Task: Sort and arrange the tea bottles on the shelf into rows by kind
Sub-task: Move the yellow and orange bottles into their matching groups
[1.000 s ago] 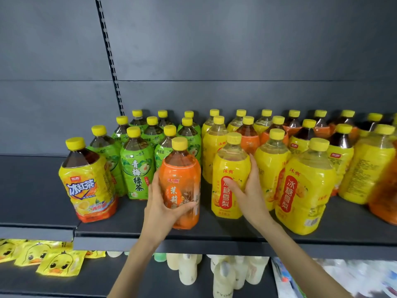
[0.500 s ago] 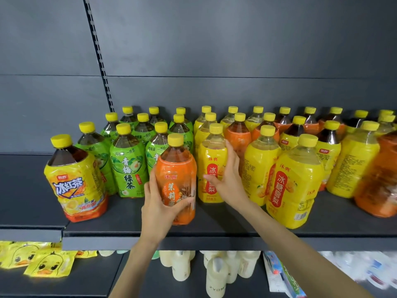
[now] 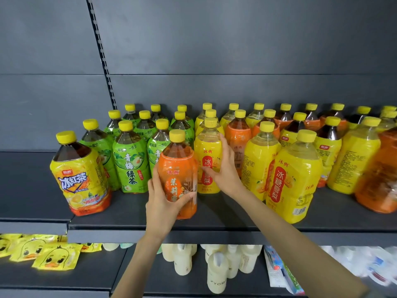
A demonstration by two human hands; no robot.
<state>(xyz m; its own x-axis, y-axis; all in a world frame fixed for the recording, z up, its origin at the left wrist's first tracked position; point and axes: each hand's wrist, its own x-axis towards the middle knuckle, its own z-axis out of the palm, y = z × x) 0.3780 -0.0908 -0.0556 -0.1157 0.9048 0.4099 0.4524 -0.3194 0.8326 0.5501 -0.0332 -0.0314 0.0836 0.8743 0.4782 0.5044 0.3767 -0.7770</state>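
My left hand (image 3: 162,203) grips an orange-labelled jasmine tea bottle (image 3: 179,166) standing near the front of the dark shelf (image 3: 214,220). My right hand (image 3: 225,168) holds a yellow pear-drink bottle (image 3: 207,155) just behind and to the right of it, at the front of a yellow row. Green plum green-tea bottles (image 3: 130,160) stand in rows to the left. A yellow iced black tea bottle (image 3: 80,177) stands alone at the far left. More yellow pear bottles (image 3: 292,179), orange bottles (image 3: 238,136) and dark tea bottles (image 3: 328,145) are mixed on the right.
An orange bottle (image 3: 380,179) stands at the right edge, blurred. The shelf below holds yellow duck-print packets (image 3: 51,254), pale cream bottles (image 3: 217,269) and plastic-wrapped goods (image 3: 365,267). A slotted upright (image 3: 101,52) runs down the dark back panel. Bare shelf lies at far left.
My right hand has pushed the yellow pear bottle back and left into line with the yellow row. My left hand has kept hold of the orange bottle in place.
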